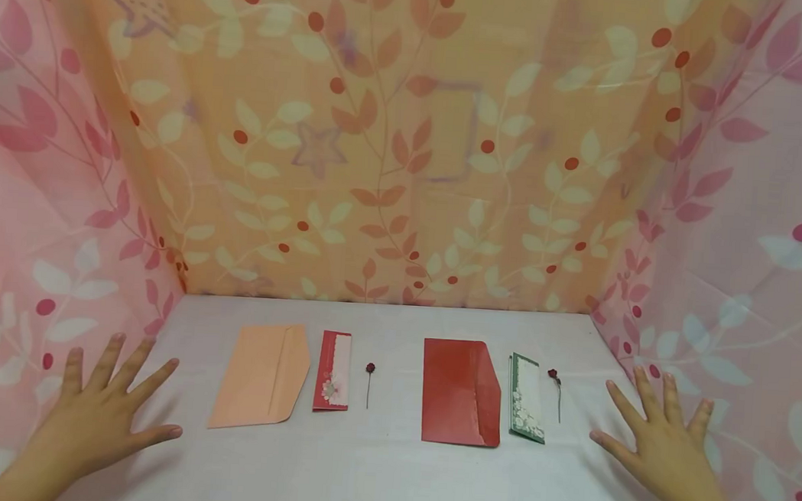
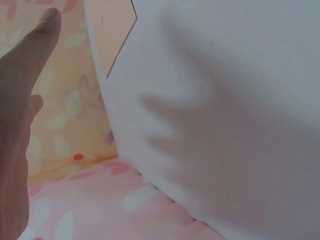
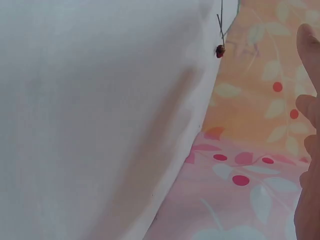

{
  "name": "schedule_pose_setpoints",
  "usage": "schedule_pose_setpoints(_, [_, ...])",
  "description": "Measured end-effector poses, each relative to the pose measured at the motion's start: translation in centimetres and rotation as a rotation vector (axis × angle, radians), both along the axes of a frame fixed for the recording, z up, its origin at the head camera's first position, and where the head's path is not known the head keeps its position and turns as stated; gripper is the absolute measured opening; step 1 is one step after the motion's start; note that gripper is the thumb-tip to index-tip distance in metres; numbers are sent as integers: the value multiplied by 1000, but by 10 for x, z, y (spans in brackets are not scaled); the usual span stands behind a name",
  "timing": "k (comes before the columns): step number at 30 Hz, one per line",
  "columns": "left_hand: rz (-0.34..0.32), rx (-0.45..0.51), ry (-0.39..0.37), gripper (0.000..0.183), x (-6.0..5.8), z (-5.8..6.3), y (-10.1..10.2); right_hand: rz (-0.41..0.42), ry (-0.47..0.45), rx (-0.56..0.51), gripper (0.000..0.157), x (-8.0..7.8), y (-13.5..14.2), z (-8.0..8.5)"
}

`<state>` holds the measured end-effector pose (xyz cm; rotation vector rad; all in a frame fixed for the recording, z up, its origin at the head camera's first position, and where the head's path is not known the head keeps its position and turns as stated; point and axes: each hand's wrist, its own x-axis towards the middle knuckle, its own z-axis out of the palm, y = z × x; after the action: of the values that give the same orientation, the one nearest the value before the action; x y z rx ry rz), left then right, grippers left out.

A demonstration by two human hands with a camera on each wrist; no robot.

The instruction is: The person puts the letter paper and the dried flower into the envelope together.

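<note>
My left hand (image 1: 98, 412) is spread over the left side of the white table, fingers straight, holding nothing. Nearest to it lies a peach envelope (image 1: 252, 375) with its flap to the right. Beside that are a pink-red card with a floral print (image 1: 333, 373) and a small dried rose (image 1: 370, 369) on a thin stem. Further right lie a red envelope (image 1: 450, 391), a green card with white flowers (image 1: 527, 400) and a second dried rose (image 1: 553, 374). My right hand (image 1: 668, 443), also spread and holding nothing, is to the right of that rose.
The white tabletop (image 1: 387, 476) carries both sets in one row. An orange leaf-patterned cloth (image 1: 395, 127) rises behind it. Pink patterned cloths stand on the left (image 1: 25, 204) and the right (image 1: 753, 249), close to the hands.
</note>
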<state>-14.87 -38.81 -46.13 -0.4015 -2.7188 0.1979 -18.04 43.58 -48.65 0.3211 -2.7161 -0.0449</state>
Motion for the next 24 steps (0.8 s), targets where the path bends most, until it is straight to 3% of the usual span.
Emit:
schedule_pose_setpoints(10, [10, 19, -19, 106, -1, 4, 9, 8, 23, -7, 99, -4, -13, 0])
schedule_pose_setpoints(24, [-11, 30, 16, 104, -4, 9, 24, 42, 81, 15, 91, -17, -39, -5])
